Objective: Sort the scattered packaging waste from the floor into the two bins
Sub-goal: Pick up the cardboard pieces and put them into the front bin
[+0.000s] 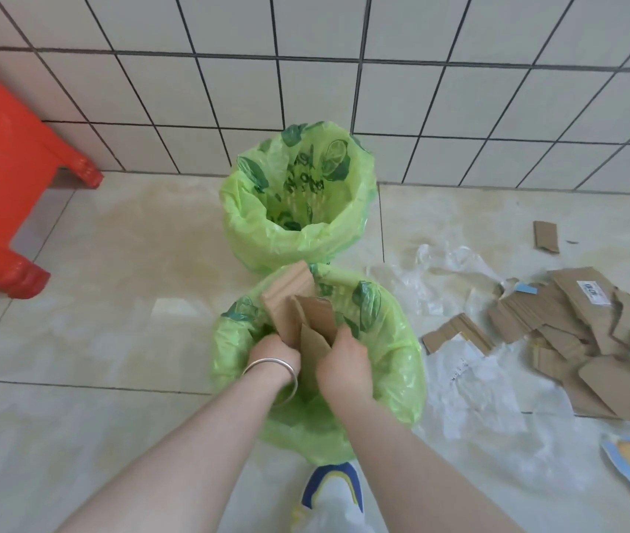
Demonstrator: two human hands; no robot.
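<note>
both hands point(274, 353) grip flat corrugated cardboard point(298, 305) over crinkly green-lined bin point(401, 363)

1. A single head-worn, wide-angle view looks forward and steeply down from above.
2. It faces a tiled wall point(382, 90), with the floor point(113, 321) filling the lower half.
3. It sits close: both forearms reach in from the bottom edge, and the near bin point(394, 359) lies just below centre.
4. Straight tile lines bow towards the edges.

Matt brown cardboard pieces point(300, 317); glossy green plastic liner point(390, 363).
</note>
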